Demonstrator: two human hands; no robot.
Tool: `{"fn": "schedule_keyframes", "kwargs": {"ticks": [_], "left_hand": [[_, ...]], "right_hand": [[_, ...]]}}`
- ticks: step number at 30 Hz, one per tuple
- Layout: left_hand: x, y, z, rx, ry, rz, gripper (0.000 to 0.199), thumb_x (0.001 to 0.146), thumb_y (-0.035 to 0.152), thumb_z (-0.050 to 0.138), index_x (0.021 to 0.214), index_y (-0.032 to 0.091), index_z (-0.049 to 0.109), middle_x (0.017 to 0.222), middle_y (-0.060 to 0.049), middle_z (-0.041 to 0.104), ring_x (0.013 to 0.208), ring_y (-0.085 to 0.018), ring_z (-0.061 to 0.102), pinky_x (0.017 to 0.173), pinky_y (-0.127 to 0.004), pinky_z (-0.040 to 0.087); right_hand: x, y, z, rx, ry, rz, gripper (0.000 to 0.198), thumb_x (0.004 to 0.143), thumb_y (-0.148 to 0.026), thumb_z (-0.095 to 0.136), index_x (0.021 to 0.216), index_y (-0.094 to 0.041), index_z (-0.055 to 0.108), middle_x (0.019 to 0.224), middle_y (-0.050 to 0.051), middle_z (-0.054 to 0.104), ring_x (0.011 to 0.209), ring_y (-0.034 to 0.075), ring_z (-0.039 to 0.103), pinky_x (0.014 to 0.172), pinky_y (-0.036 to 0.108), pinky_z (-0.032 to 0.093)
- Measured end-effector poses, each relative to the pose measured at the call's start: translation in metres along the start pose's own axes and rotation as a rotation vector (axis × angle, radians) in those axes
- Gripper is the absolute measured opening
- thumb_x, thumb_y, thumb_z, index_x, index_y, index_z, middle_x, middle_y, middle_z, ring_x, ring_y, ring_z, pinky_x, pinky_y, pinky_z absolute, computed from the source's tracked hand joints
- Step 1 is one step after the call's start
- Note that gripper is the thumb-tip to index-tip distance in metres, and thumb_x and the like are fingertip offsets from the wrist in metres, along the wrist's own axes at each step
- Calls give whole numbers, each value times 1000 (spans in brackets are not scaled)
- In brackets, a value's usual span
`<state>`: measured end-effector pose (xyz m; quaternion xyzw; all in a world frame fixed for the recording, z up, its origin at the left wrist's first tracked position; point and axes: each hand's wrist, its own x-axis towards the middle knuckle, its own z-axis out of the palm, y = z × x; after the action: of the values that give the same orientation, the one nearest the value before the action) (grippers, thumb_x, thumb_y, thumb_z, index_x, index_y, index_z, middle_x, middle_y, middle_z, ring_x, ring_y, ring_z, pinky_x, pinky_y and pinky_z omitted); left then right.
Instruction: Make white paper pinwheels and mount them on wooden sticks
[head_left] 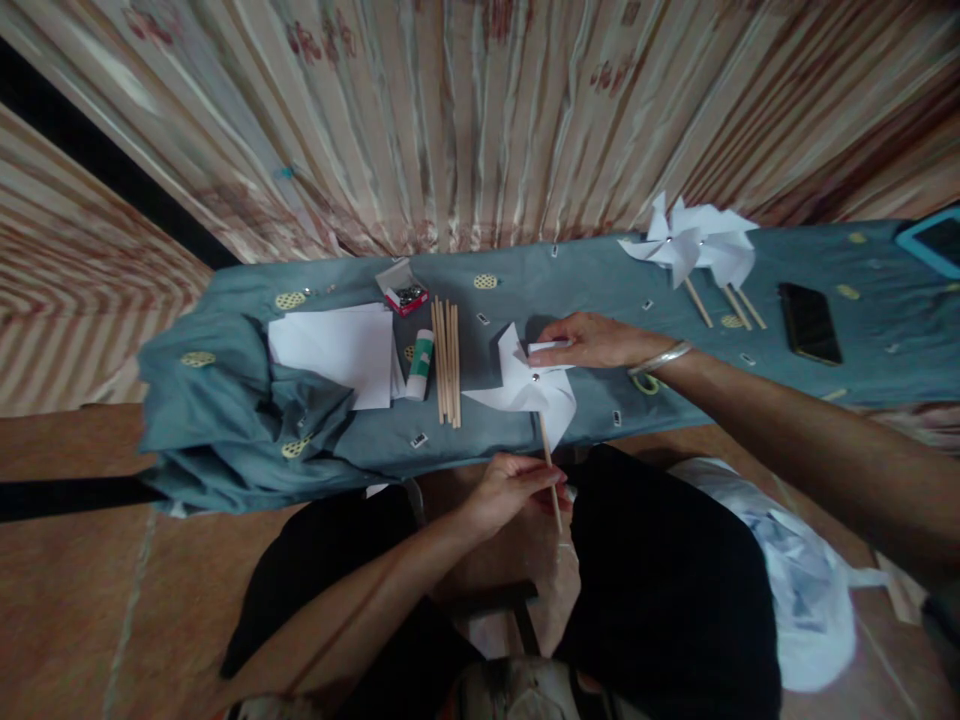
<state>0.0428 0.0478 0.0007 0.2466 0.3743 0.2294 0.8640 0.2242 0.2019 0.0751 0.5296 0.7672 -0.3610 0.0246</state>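
Note:
A white paper pinwheel (517,384) with a metal pin at its centre lies over the table's near edge, its wooden stick (547,445) pointing towards me. My left hand (517,488) pinches that stick below the blades. At the upper right blade, my right hand (581,340) has its fingers closed on the paper; a bracelet circles the wrist. To the left of the pinwheel lie a bundle of wooden sticks (447,362), a green and white glue stick (420,365) and a stack of white paper (337,345). Behind them sits an open small box of metal pins (405,288).
Finished-looking pinwheels (701,245) lie at the back right, near a black phone (810,322) and a blue-edged device (932,243). Scissors (643,381) rest beside my right wrist. The blue-grey cloth (510,445) bunches at left. A plastic bag (799,590) stands on the floor.

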Motion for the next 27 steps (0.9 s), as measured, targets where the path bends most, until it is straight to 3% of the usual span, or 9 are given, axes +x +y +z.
{"fn": "schedule_keyframes", "kwargs": {"ticks": [3,9,12,14,16,20,27], "left_hand": [[2,10,2,27,8,33,50,54,54,83,71,9,70,66,-6,69,61,-15,64,65,-28,50],[14,29,4,23,69,89,55,48,53,86,77,10,70,67,-4,68,62,-18,67,64,-29,52],[21,39,7,27,78,141,56,48,54,86,78,10,70,67,-4,67,62,-19,68,65,-31,53],[25,46,9,34,84,168,56,48,54,85,78,9,70,67,-5,67,62,-19,68,65,-31,53],[29,51,12,41,80,183,56,49,55,85,78,9,69,66,-5,67,60,-19,68,65,-32,53],[35,57,17,42,54,198,55,49,54,85,77,9,70,65,-4,67,59,-18,68,66,-33,54],[49,57,23,59,65,220,55,47,54,85,76,10,70,63,-2,66,57,-18,68,65,-32,55]], "right_hand": [[-7,5,-1,99,265,-59,60,75,-72,55,91,-17,73,78,3,69,68,16,59,61,27,41],[-32,12,11,296,1036,-91,49,79,-60,63,108,-20,69,107,10,71,96,25,65,86,40,49],[-39,13,30,485,1200,-39,47,79,-56,65,107,-19,68,110,12,70,97,24,65,88,42,49],[-40,13,44,657,1166,-19,45,76,-54,69,104,-19,68,106,11,71,94,23,65,88,41,49],[-39,12,55,867,1031,-4,45,72,-54,73,102,-21,68,99,8,72,90,21,65,88,39,49],[-35,12,65,1125,800,33,45,65,-52,79,99,-24,69,78,0,70,71,16,61,71,32,50],[-37,12,57,1317,772,38,40,57,-39,86,91,-25,71,63,-5,65,55,9,53,56,23,44]]}}
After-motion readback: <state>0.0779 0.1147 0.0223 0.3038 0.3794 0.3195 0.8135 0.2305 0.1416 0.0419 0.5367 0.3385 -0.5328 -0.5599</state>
